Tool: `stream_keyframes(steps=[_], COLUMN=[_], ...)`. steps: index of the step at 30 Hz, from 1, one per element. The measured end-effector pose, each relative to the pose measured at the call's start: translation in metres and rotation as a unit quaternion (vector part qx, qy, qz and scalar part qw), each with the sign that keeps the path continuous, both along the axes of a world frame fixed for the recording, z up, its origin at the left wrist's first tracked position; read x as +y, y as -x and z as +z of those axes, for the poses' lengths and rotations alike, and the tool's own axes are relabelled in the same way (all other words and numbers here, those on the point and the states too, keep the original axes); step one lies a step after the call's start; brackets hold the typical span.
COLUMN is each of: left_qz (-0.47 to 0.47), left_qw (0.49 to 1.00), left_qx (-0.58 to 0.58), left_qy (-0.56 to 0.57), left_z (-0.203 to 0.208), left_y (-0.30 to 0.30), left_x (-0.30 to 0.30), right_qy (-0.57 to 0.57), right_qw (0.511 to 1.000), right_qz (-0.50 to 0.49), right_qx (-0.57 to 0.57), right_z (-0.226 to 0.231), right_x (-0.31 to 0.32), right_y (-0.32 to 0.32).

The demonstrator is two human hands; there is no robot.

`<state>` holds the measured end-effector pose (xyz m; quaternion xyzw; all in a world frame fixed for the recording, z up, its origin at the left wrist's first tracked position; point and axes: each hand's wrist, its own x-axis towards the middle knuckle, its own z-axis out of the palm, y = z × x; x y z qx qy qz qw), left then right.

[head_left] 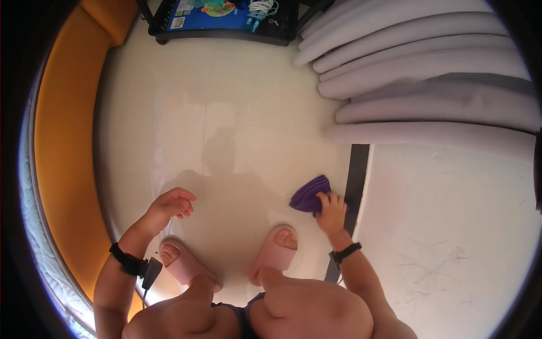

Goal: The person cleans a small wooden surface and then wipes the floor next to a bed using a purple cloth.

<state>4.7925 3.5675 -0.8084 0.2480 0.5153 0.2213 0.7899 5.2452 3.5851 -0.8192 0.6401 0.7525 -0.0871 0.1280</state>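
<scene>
A folded purple cloth [308,196] is by the dark strip on the right side of the pale floor. My right hand [332,214] has hold of its near right edge, thumb and fingers on the fabric. Over the floor to the left hovers my left hand [169,208], empty, its fingers loosely bent and the thumb apart from them. Both wrists wear black bands. Between the hands and my knees are my feet in pink slippers [278,248].
Along the left runs an orange padded bed side [65,141] with a pale mattress edge. A black rack [226,38] holding a blue package and a white cable stands at the far end. Grey padded folds [418,62] fill the far right, above a scuffed white surface [440,237].
</scene>
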Motion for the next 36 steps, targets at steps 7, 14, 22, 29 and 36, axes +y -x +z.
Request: stream_keyframes(steps=[7,14,22,29,36], left_qz=[0.030,0.057,0.088,0.093,0.129], left_qw=[0.999,0.998,0.994,0.993,0.990], left_qx=[0.007,0.003,0.019,0.008,0.002], left_qy=[-0.027,0.009,0.054,0.076,0.064], left_z=[-0.012,-0.021,-0.038,-0.044,-0.031], left_y=[0.011,0.015,0.047,0.052,0.054], left_x=[0.003,-0.002,-0.032,-0.042,-0.038], right_qy=[-0.230,-0.123,-0.054,-0.215,-0.164], right_qw=[0.928,0.970,0.963,0.974,0.944], right_qz=[-0.245,-0.196,-0.143,0.008,0.236], right_qx=[0.159,0.077,0.221,0.076,0.161], right_z=[0.004,-0.067,-0.068,-0.108,-0.094], right_x=[0.097,0.145,0.220,0.249,0.259], right_y=[-0.012,-0.024,0.077,0.177,0.321])
